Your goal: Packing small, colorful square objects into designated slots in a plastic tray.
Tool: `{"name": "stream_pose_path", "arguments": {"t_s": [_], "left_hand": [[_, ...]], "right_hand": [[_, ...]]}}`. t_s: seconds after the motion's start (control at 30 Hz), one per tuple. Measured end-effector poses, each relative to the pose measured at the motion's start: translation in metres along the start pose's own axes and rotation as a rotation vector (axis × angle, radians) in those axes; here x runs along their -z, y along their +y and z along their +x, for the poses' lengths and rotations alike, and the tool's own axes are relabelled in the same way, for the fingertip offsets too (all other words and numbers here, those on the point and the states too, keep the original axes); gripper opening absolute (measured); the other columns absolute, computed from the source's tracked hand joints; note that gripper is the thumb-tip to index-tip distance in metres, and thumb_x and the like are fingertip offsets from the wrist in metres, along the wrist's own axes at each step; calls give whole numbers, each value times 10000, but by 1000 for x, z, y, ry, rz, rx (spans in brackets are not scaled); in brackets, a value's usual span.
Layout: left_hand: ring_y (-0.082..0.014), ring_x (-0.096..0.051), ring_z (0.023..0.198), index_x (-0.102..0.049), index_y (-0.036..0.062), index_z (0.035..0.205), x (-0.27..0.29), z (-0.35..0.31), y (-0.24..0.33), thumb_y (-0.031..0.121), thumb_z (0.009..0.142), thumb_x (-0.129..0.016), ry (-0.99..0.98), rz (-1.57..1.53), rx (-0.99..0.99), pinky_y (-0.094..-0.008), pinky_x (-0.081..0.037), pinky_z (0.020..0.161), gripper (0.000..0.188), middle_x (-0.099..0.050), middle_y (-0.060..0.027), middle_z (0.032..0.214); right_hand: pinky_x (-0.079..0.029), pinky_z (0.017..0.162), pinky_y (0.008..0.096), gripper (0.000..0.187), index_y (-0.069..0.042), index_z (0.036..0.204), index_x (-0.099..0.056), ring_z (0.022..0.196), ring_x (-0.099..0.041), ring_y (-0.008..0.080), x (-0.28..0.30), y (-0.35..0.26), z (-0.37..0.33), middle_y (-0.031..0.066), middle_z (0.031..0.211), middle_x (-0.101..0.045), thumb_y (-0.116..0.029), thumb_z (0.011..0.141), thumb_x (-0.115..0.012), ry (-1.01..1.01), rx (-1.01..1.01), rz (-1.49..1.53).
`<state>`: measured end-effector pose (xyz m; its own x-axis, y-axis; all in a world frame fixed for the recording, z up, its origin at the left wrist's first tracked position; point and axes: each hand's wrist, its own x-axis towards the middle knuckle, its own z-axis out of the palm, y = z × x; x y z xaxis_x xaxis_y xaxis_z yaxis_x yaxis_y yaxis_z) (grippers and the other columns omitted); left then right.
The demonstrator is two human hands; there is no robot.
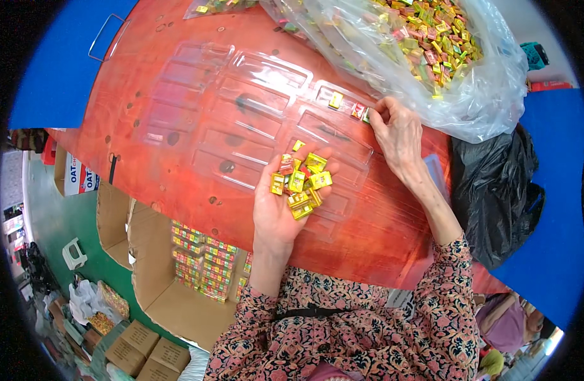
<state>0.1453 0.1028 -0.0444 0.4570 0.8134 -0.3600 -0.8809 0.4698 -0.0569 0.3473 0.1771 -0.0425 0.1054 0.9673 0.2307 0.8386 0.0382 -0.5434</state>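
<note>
My left hand (pixel 276 214) is palm up over the red table, fingers curled around a small heap of yellow pieces (pixel 298 181) that look like pencil sharpeners. A red one (pixel 286 164) lies among them. With thumb and forefinger, my right hand (pixel 400 136) pinches a small green sharpener (pixel 366 115) at the right end of a compartment in a clear plastic blister tray (pixel 266 105). Beside it in the same compartment sit a red sharpener (pixel 357 110) and, farther left, a yellow one (pixel 336 100). The fingers partly cover the green piece.
A large clear bag (pixel 495 105) of loose coloured sharpeners stands at the far right of the red table (pixel 136 165). Below it slumps a black plastic bag (pixel 495 190). An open cardboard box (pixel 155 254) at lower left holds filled packs (pixel 216 270). Brown cartons (pixel 136 343) are stacked below.
</note>
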Motion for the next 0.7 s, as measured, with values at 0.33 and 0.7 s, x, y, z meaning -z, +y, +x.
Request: {"name": "stream_pose_path", "arguments": {"t_s": [0.33, 0.7], "left_hand": [[-372, -477, 1118, -369, -9, 1282, 3, 14, 8, 351, 922, -310, -32, -19, 36, -451, -527, 779, 513, -434, -225, 1264], [-427, -469, 1096, -352, 8, 1295, -24, 18, 4, 302, 922, -359, 24, -106, 21, -497, -526, 693, 475, -437, -237, 1253]], "right_hand": [[-450, 631, 343, 98, 6, 851, -610, 727, -591, 293, 3, -2, 8, 153, 804, -588, -9, 770, -556, -91, 236, 72], [-453, 600, 335, 167, -19, 902, -611, 736, -583, 303, 65, -3, 37, 134, 786, -574, 32, 748, -576, 9, 337, 56]]}}
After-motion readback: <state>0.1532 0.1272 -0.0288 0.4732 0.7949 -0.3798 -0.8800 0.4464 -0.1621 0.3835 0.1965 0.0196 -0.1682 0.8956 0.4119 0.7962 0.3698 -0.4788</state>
